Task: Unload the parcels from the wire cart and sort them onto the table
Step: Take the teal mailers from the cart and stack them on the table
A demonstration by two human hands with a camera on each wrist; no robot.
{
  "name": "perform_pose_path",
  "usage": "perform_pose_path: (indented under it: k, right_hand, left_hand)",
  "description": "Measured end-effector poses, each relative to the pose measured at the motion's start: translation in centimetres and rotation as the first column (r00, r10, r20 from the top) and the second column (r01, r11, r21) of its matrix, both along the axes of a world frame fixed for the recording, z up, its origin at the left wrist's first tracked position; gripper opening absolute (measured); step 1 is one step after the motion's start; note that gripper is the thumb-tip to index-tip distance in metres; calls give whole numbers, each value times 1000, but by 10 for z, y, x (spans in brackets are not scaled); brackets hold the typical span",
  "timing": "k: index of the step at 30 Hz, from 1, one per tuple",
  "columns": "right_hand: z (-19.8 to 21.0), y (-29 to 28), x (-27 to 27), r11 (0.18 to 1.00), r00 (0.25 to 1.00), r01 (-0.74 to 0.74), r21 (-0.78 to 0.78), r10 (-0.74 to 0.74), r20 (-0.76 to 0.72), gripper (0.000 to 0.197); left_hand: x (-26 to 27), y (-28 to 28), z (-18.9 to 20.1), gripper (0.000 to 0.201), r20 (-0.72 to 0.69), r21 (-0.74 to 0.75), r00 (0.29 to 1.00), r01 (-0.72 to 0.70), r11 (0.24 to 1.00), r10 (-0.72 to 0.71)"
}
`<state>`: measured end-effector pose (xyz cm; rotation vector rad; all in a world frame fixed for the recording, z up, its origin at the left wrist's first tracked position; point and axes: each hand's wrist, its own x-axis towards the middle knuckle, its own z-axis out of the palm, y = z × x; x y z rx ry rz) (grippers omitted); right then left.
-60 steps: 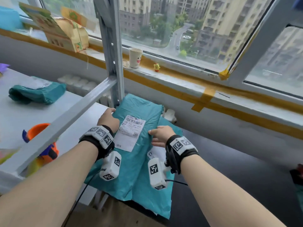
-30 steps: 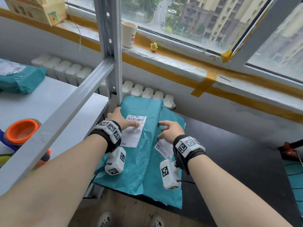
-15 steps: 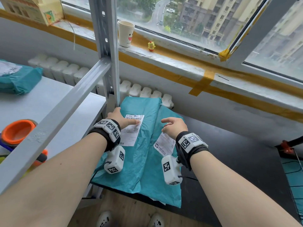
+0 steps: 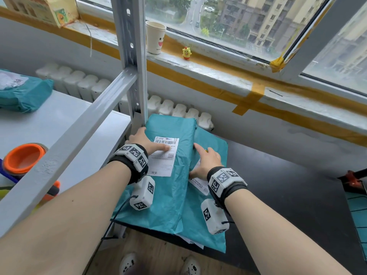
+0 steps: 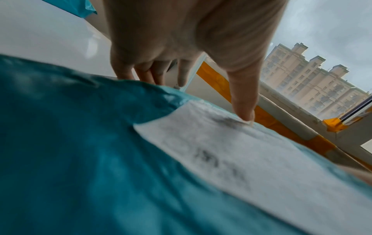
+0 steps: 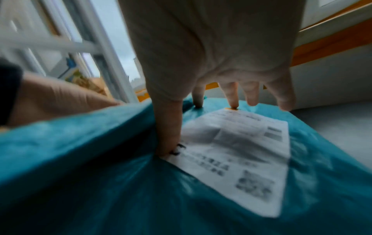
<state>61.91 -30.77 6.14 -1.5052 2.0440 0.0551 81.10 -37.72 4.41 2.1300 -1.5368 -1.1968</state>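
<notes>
Two teal parcels lie stacked on the black table (image 4: 288, 195). The top parcel (image 4: 174, 195) carries a white label (image 4: 164, 155). My left hand (image 4: 147, 142) holds its left edge, thumb pressed on the label (image 5: 251, 159) and fingers (image 5: 153, 74) reaching down behind the edge. The lower parcel (image 4: 210, 231) sticks out to the right. My right hand (image 4: 206, 161) rests on it with spread fingers, fingertips (image 6: 233, 101) touching the lower parcel (image 6: 322, 159) and thumb (image 6: 169, 135) against the top parcel's side.
A grey metal rack post (image 4: 133, 66) and slanted beam (image 4: 79, 132) stand just left of the parcels. The white table (image 4: 59, 126) on the left bears another teal parcel (image 4: 23, 94) and an orange cup (image 4: 23, 157). A paper cup (image 4: 155, 37) stands on the windowsill.
The top parcel has come down onto the lower one on the black table. My right hand left the top parcel's edge and settled on the lower parcel. My left hand kept its hold.
</notes>
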Motion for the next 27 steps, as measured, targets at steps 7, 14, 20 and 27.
perform_pose_path:
  k: [7, 14, 20, 27]
  right_hand:
    - [-5, -8, -3, 998, 995, 1, 58, -7, 99, 104]
    - [1, -3, -43, 984, 935, 175, 14, -171, 312, 87]
    - [-18, 11, -57, 850, 803, 494, 186, -527, 278, 117]
    - [-2, 3, -69, 766, 694, 637, 84, -617, 371, 40]
  left_hand:
    - [7, -10, -5, 101, -110, -110, 991, -93, 990, 81]
    - [1, -11, -9, 100, -162, -90, 984, -93, 992, 78]
    - [2, -10, -9, 100, -156, -91, 986, -77, 993, 62]
    - [5, -6, -1, 101, -160, -160, 987, -47, 986, 21]
